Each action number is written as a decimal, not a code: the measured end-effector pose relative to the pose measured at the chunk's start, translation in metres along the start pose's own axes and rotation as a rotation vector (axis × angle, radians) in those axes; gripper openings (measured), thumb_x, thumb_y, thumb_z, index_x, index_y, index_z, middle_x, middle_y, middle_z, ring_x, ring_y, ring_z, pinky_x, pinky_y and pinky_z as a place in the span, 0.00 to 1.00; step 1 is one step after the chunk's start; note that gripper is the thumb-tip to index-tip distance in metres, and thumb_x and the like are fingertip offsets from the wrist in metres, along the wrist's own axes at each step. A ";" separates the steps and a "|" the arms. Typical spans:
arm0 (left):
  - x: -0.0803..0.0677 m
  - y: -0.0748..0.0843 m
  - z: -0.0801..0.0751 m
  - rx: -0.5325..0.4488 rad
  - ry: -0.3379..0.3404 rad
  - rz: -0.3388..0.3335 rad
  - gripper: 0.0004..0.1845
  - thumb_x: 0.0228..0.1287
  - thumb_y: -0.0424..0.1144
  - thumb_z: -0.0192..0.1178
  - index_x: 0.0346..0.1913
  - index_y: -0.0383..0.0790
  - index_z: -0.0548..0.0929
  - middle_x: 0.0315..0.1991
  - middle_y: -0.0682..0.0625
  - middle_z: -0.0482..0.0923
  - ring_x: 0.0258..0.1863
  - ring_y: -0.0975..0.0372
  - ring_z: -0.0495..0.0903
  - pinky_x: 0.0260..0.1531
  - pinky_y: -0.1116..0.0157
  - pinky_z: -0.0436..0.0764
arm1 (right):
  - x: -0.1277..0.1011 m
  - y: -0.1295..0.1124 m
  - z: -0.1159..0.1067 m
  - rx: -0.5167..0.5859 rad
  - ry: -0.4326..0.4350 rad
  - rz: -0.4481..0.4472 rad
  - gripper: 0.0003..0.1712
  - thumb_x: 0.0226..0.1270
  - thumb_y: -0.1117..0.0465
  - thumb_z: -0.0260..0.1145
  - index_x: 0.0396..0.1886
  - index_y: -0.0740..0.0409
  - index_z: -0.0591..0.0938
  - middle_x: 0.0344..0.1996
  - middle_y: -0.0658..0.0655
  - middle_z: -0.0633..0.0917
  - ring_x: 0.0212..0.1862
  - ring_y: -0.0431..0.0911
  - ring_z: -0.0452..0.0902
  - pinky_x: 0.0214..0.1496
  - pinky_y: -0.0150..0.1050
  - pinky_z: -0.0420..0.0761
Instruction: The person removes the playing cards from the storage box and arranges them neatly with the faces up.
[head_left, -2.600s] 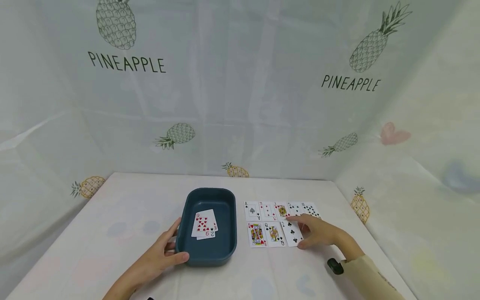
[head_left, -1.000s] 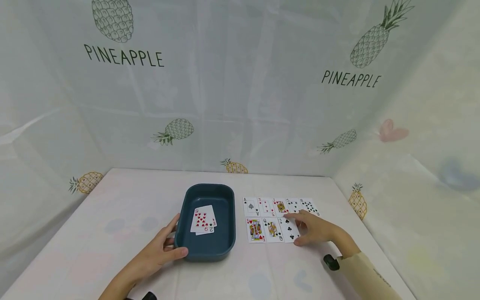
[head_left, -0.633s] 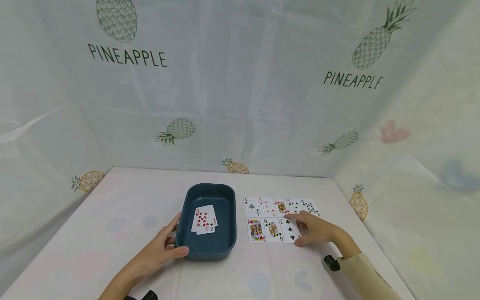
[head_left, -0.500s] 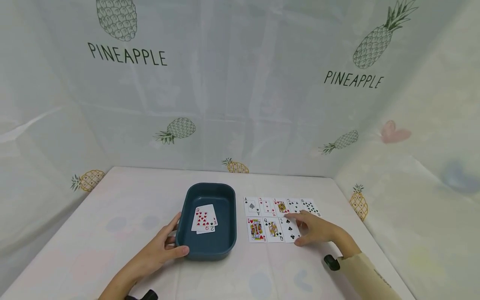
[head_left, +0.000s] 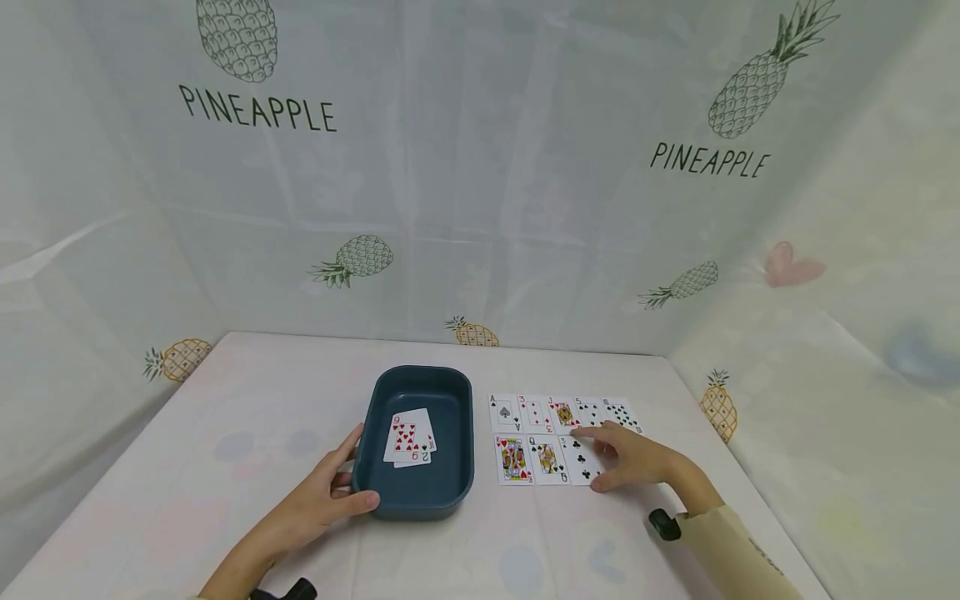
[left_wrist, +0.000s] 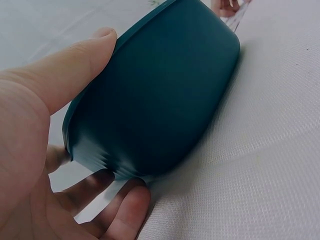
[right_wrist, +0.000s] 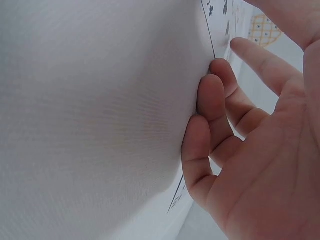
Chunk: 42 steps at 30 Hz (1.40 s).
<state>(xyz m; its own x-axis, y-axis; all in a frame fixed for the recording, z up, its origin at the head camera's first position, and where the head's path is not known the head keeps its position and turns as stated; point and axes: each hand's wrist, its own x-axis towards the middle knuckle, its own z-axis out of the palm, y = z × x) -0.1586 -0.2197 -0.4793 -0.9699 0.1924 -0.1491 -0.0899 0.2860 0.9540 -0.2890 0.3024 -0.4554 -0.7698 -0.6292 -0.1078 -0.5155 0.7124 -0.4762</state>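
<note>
My left hand [head_left: 322, 504] grips the dark blue-green rectangular tray [head_left: 416, 511], thumb at the near left corner of its rim. In the left wrist view the other fingers [left_wrist: 131, 207] curl under its outer side. My right hand [head_left: 633, 461] holds the three of clubs [head_left: 579, 458] flat on the table, index fingertip at its upper edge and thumb at its lower right corner. That card's right part is hidden under the hand. To its left lie the queen [head_left: 547, 460] and the king of hearts [head_left: 513, 461]. In the right wrist view the remaining fingers [right_wrist: 211, 95] bend down against the white cloth.
Face-up cards form a row behind: the ace of spades [head_left: 504, 414], a red three [head_left: 534, 414], a jack [head_left: 564, 412], a five [head_left: 589, 410] and a ten [head_left: 618, 412]. Inside the tray lies a hearts card [head_left: 405, 437] over others. A pineapple-print curtain [head_left: 495, 167] encloses the table.
The three of clubs, tilted at first, has been turned straight and now lines up beside the queen. My left hand keeps its place on the tray. The head view has shifted slightly.
</note>
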 end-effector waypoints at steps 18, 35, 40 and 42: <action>-0.002 0.004 0.001 0.009 0.011 -0.026 0.57 0.68 0.48 0.75 0.88 0.57 0.46 0.82 0.36 0.51 0.64 0.51 0.78 0.59 0.54 0.83 | 0.003 -0.017 -0.005 0.000 0.092 -0.064 0.45 0.62 0.49 0.82 0.76 0.57 0.75 0.46 0.55 0.79 0.43 0.46 0.75 0.46 0.38 0.77; -0.002 0.002 0.001 -0.005 0.006 -0.011 0.57 0.68 0.47 0.74 0.88 0.56 0.45 0.82 0.36 0.51 0.64 0.51 0.78 0.60 0.55 0.82 | 0.083 -0.130 0.014 0.143 0.229 -0.203 0.39 0.70 0.49 0.76 0.77 0.50 0.74 0.59 0.58 0.80 0.59 0.59 0.78 0.59 0.59 0.81; -0.001 0.001 0.001 -0.014 0.002 -0.006 0.57 0.68 0.46 0.74 0.88 0.55 0.45 0.82 0.35 0.51 0.65 0.50 0.78 0.60 0.55 0.82 | 0.111 -0.164 0.027 0.192 0.210 -0.232 0.40 0.70 0.52 0.77 0.78 0.55 0.73 0.62 0.61 0.79 0.65 0.60 0.76 0.67 0.59 0.77; -0.001 0.001 0.001 -0.017 0.004 -0.009 0.57 0.69 0.46 0.74 0.88 0.55 0.45 0.82 0.35 0.51 0.65 0.50 0.78 0.60 0.54 0.82 | 0.123 -0.173 0.033 0.195 0.201 -0.249 0.41 0.69 0.52 0.77 0.78 0.57 0.73 0.62 0.61 0.78 0.66 0.59 0.75 0.68 0.58 0.77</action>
<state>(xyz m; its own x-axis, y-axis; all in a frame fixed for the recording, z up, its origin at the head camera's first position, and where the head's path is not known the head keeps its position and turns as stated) -0.1577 -0.2184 -0.4784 -0.9699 0.1866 -0.1565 -0.1022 0.2713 0.9570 -0.2820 0.0919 -0.4154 -0.6986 -0.6880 0.1966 -0.6296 0.4605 -0.6257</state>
